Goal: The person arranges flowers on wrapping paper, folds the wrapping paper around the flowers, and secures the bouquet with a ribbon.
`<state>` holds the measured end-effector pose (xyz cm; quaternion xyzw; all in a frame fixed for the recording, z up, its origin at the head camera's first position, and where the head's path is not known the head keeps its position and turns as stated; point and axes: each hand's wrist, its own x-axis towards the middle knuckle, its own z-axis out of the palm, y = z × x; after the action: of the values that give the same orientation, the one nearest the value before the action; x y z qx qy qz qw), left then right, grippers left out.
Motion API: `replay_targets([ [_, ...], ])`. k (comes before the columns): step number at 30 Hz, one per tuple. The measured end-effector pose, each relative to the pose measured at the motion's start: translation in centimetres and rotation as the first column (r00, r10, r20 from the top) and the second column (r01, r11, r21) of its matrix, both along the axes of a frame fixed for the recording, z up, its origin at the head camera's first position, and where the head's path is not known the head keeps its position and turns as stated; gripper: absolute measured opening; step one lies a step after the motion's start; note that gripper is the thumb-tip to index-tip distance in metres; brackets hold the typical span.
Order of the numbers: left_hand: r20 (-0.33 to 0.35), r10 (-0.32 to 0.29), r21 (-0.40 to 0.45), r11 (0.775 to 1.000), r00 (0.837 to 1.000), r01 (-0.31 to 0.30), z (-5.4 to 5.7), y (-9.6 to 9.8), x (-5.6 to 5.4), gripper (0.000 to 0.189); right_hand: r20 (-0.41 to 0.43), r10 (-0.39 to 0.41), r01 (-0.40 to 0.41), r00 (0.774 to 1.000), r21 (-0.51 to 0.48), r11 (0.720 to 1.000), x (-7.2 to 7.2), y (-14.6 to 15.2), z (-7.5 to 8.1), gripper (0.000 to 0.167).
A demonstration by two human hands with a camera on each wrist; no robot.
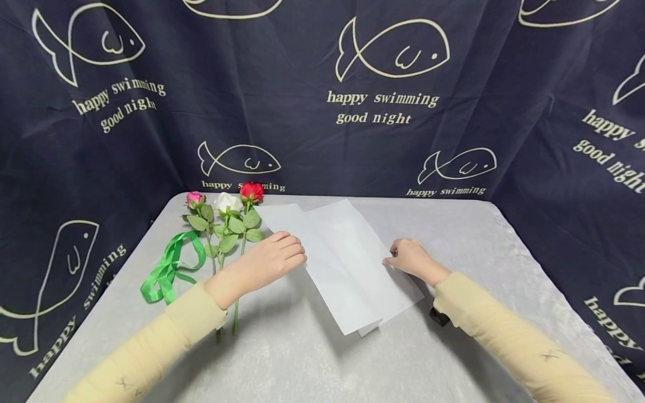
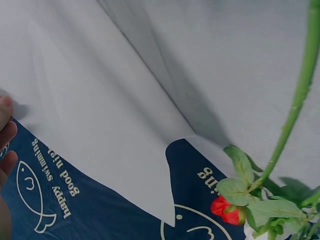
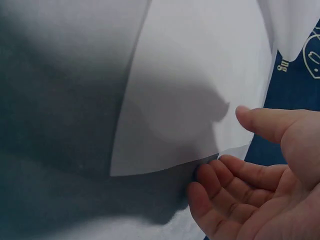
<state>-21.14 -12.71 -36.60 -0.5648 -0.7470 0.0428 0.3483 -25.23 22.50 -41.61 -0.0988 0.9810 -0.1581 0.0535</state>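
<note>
So there's a big white sheet of thin, paper-like material (image 1: 342, 252) in the middle of a table draped in pale grey cloth (image 1: 468, 235). It's loosely doubled over, with the left layer standing off the tabletop and throwing a shadow, and a bit of the layer beneath peeking out at the end closest to the person.

The left hand (image 1: 269, 260) is at the sheet's left edge and seems to be pinching it between thumb and finger, though the left wrist cam only catches a sliver of fingertips, so take that with some salt. The right hand (image 1: 413, 260) is at the sheet's right edge, fingers softly bent and thumb well apart from them, not clamped on anything; its shadow falls on the sheet.

Just left of the sheet are three fake-looking stemmed roses, a red one (image 1: 251, 191) nearest it, then a white one (image 1: 228, 203), then a pink one (image 1: 194, 198), with the left forearm crossing over the stems. Left of the sheet past the stems there's a loopy heap of shiny green ribbon (image 1: 166, 268). Behind the sheet hangs a navy curtain (image 1: 302, 84) printed with cream fish and "happy swimming good night".
</note>
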Motion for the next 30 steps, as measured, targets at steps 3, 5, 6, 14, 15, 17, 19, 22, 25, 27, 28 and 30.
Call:
replay_targets([
  [3, 0.007, -0.007, -0.001, 1.0, 1.0, 0.007, -0.3, -0.4, 0.3, 0.017, 0.024, -0.031, 0.032, 0.999, -0.016, 0.999, -0.4, 0.1, -0.3, 0.04],
  [5, 0.01, -0.015, -0.004, 1.0, 1.0, 0.015, -0.6, -0.6, 0.5, 0.019, 0.038, -0.048, 0.049, 0.998, -0.027, 0.998, -0.6, 0.1, -0.4, 0.039],
  [6, 0.017, -0.018, -0.008, 1.0, 1.0, 0.019, -0.7, -0.7, 0.7, 0.019, 0.046, -0.055, 0.057, 0.997, -0.032, 0.998, -0.7, 0.1, -0.4, 0.039],
  [14, 0.067, -0.006, -0.081, 0.997, 0.998, 0.011, -1.2, -0.9, 1.7, 0.017, 0.105, -0.084, 0.089, 0.991, -0.042, 0.995, -1.2, 0.2, -0.6, 0.034],
  [15, 0.071, -0.002, -0.087, 0.996, 0.997, 0.008, -1.2, -0.9, 1.8, 0.017, 0.115, -0.087, 0.093, 0.99, -0.044, 0.995, -1.3, 0.3, -0.7, 0.034],
  [17, 0.076, 0.002, -0.096, 0.995, 0.997, 0.006, -1.4, -0.9, 1.9, 0.017, 0.134, -0.094, 0.102, 0.987, -0.047, 0.994, -1.4, 0.4, -0.7, 0.032],
  [19, 0.077, 0.003, -0.102, 0.995, 0.997, 0.005, -1.5, -0.9, 1.9, 0.016, 0.143, -0.101, 0.109, 0.985, -0.051, 0.993, -1.5, 0.4, -0.8, 0.03],
  [22, 0.078, 0.0, -0.104, 0.995, 0.997, 0.008, -1.7, -0.9, 1.9, 0.015, 0.134, -0.097, 0.106, 0.986, -0.067, 0.992, -1.5, 0.6, -1.0, 0.026],
  [25, 0.081, -0.005, -0.105, 0.994, 0.997, 0.013, -1.8, -0.9, 1.9, 0.015, 0.109, -0.089, 0.099, 0.99, -0.092, 0.991, -1.5, 0.7, -1.1, 0.021],
  [27, 0.087, -0.006, -0.105, 0.994, 0.996, 0.015, -1.9, -1.0, 2.0, 0.014, 0.09, -0.076, 0.086, 0.993, -0.112, 0.99, -1.5, 0.9, -1.1, 0.019],
  [28, 0.086, -0.004, -0.107, 0.994, 0.996, 0.013, -1.8, -1.0, 2.0, 0.014, 0.086, -0.071, 0.081, 0.994, -0.122, 0.989, -1.5, 1.0, -1.0, 0.018],
  [30, 0.086, 0.003, -0.113, 0.994, 0.996, 0.006, -1.8, -1.1, 2.2, 0.014, 0.082, -0.074, 0.085, 0.994, -0.144, 0.986, -1.6, 1.3, -1.0, 0.017],
])
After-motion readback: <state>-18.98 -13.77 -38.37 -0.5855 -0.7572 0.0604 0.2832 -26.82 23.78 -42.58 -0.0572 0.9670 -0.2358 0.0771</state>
